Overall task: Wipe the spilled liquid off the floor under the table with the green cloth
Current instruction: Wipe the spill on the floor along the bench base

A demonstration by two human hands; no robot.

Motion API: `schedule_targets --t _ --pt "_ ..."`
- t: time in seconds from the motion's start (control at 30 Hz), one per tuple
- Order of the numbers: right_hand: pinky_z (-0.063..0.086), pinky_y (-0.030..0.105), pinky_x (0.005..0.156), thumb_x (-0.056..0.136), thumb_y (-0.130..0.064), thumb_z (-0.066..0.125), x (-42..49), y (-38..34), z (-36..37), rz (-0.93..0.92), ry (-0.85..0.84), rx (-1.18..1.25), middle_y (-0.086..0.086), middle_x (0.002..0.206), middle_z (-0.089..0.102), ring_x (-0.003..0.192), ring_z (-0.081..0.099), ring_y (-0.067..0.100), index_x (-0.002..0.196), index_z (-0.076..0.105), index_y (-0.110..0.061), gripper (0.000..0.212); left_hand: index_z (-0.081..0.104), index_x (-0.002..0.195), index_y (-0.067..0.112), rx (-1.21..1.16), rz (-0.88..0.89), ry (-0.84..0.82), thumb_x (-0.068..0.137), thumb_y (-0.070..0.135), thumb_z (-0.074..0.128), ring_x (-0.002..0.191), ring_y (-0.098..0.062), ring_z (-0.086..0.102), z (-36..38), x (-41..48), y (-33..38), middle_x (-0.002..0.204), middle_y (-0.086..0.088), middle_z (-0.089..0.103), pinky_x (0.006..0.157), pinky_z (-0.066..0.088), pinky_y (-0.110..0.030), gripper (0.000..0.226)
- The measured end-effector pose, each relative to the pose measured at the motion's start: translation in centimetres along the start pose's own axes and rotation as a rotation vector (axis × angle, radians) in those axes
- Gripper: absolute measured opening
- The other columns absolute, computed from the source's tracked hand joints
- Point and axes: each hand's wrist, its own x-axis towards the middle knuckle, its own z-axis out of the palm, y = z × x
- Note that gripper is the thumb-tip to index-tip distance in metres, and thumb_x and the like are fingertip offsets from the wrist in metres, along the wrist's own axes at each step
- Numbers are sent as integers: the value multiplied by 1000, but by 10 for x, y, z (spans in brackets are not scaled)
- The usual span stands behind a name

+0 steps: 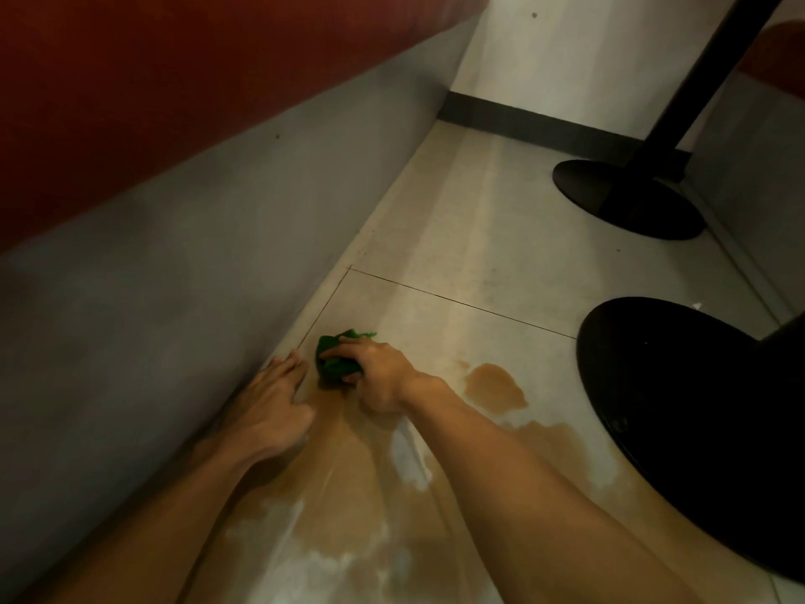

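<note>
The right hand grips the bunched green cloth at the far edge of the brown spilled liquid on the pale tiled floor, the left hand resting flat beside it; the small wad may smear rather than absorb the spill.

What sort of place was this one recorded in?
Probably a restaurant or café booth, seen from low down: a red bench on a grey base, two round black pedestal table bases, and a tiled floor with a brown spill.
</note>
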Motion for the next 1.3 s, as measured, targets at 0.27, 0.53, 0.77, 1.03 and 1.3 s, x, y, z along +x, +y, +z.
schedule_targets --t 0.27,0.53,0.77,1.03,1.3 --pt "25 24 111 88 -11 60 -37 51 -18 -1 70 -8 3 148 41 135 39 22 133 53 -25 48 18 151 25 -65 -7 56 95 29 43 146 -7 2 -2 -2 2 159 14 4 118 4 -28 62" --pt "32 26 104 91 -20 58 -70 102 -39 322 226 -71 5 140 49 126 47 26 133 54 -25 43 16 152 25 -47 2 52 95 33 43 146 -8 0 0 -3 1 159 13 1 118 5 -30 64" --pt "31 30 106 94 -25 54 -60 63 -10 321 272 -103 5 148 38 132 40 25 140 44 -25 47 16 152 24 -44 9 64 93 36 44 146 -9 0 2 -3 0 159 12 1 118 5 -30 67" --pt "26 37 112 94 -21 54 -29 35 -9 211 137 -24 6 155 28 140 30 27 139 43 -30 48 12 153 25 -34 10 39 94 36 45 146 -9 -3 2 -5 2 159 12 -3 118 5 -33 68" --pt "35 28 104 85 -5 59 -40 25 -9 -63 75 -45 2 140 48 126 46 23 127 55 -24 47 14 152 24 -65 21 13 95 33 44 146 -9 -1 -3 -3 -1 159 11 -1 118 4 -33 66"
